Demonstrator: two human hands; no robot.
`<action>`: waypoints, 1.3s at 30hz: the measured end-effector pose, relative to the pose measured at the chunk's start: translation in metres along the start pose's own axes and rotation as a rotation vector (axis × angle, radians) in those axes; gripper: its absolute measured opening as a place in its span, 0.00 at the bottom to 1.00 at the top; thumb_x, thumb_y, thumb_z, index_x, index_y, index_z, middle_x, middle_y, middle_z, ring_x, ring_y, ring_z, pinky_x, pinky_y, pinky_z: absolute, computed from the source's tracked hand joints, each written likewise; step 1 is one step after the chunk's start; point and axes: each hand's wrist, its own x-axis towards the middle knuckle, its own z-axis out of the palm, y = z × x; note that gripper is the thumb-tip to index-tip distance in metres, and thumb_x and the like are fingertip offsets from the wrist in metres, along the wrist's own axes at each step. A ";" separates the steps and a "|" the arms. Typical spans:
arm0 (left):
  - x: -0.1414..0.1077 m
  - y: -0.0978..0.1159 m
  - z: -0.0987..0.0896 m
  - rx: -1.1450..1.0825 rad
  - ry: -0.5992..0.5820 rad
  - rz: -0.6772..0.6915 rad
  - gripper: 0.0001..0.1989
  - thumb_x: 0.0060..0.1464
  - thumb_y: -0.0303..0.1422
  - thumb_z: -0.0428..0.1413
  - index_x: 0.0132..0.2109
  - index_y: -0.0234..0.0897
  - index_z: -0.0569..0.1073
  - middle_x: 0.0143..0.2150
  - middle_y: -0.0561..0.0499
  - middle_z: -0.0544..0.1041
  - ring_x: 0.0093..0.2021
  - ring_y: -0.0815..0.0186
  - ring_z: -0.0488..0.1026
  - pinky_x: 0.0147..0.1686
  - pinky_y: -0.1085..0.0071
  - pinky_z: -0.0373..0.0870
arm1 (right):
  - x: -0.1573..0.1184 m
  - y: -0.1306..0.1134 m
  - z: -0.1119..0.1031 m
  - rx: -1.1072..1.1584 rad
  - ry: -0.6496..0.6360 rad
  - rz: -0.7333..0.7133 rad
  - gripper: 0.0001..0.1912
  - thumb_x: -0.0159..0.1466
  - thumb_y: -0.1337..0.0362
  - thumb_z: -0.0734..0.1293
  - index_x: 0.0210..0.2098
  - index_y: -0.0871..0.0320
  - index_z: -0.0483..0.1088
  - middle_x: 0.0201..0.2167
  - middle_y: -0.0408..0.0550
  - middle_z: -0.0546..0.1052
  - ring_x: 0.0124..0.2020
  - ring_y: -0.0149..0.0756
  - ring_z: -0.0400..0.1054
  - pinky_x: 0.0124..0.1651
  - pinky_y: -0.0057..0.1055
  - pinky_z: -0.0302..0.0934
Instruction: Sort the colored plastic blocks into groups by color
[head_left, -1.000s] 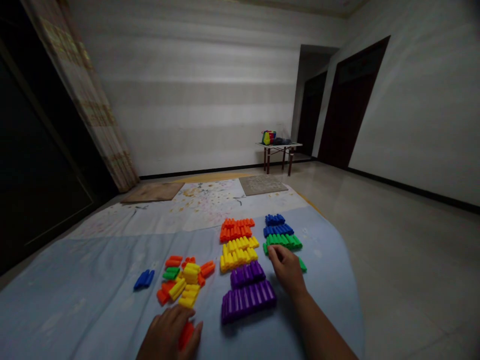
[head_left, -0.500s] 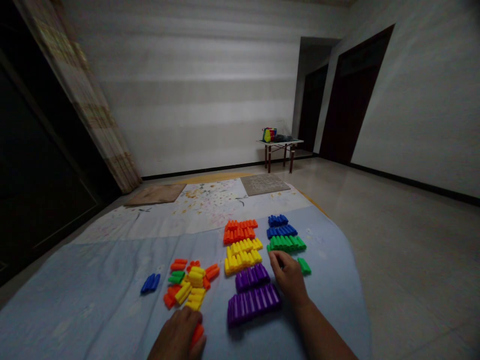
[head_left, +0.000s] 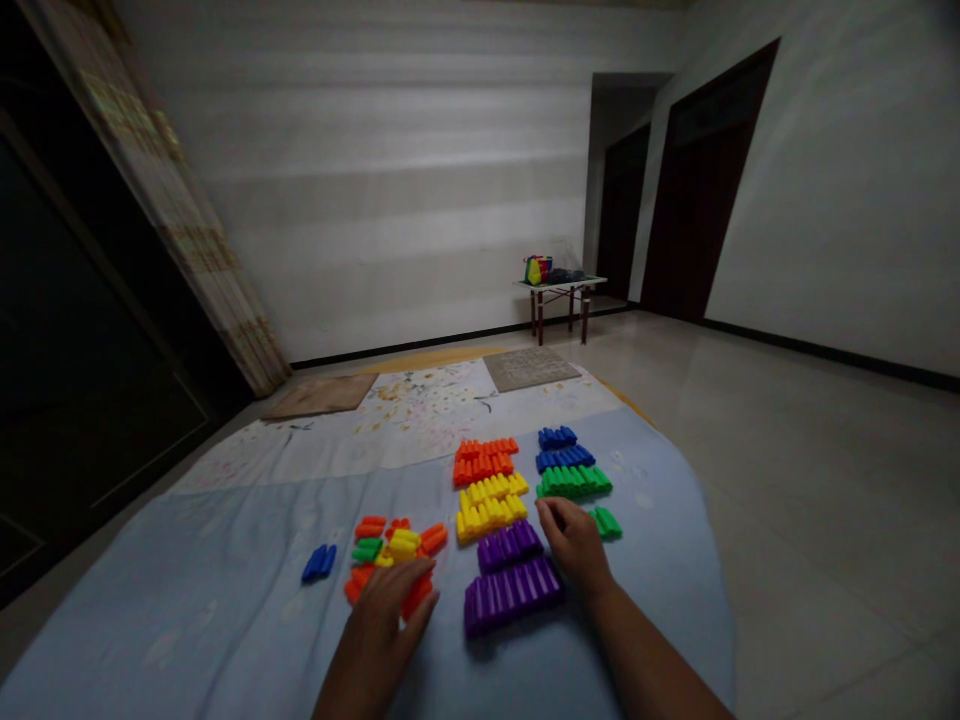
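My left hand (head_left: 390, 610) is over the loose pile, its thumb and fingers curved around orange plastic tubes (head_left: 418, 594). Beyond its fingers lie yellow tubes (head_left: 403, 544), green tubes (head_left: 367, 549) and more orange ones (head_left: 433, 539). With fingertips pinched together, my right hand (head_left: 576, 540) rests just below a row of green tubes (head_left: 574, 482); anything in the pinch is hidden. More green tubes (head_left: 606, 523) show past its far side. Left of it are rows of purple tubes (head_left: 513, 597), yellow tubes (head_left: 492, 506) and orange tubes (head_left: 484, 462).
Rows of blue tubes (head_left: 565, 457) lie behind the green row. A few blue tubes (head_left: 319, 564) sit apart at the left. The cloth (head_left: 225, 600) is pale blue with a floral section. Farther back stands a small table (head_left: 562, 284) with a colourful bag (head_left: 538, 268).
My left hand has moved forward over the pile with the orange tubes, covering some yellow ones. My right hand stays near the green tubes. The view has shifted slightly.
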 end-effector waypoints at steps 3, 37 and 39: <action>0.002 0.001 0.012 -0.034 -0.026 -0.016 0.16 0.53 0.38 0.50 0.48 0.43 0.72 0.50 0.48 0.74 0.51 0.61 0.70 0.53 0.58 0.66 | 0.000 0.000 0.000 0.022 -0.009 0.009 0.19 0.65 0.56 0.54 0.32 0.59 0.71 0.28 0.50 0.76 0.30 0.35 0.69 0.34 0.29 0.61; 0.077 0.009 0.004 0.161 -0.197 -0.169 0.19 0.48 0.36 0.52 0.49 0.37 0.69 0.49 0.45 0.72 0.52 0.58 0.66 0.50 0.62 0.58 | 0.003 0.001 -0.001 0.020 -0.014 0.052 0.16 0.65 0.57 0.56 0.32 0.58 0.71 0.29 0.49 0.76 0.31 0.35 0.70 0.35 0.29 0.61; 0.103 0.014 0.006 0.196 -0.146 -0.140 0.18 0.49 0.35 0.52 0.49 0.39 0.68 0.50 0.46 0.71 0.52 0.59 0.64 0.50 0.62 0.58 | 0.003 0.001 0.000 0.022 -0.010 0.056 0.16 0.65 0.57 0.56 0.32 0.58 0.71 0.29 0.49 0.76 0.31 0.35 0.70 0.34 0.29 0.61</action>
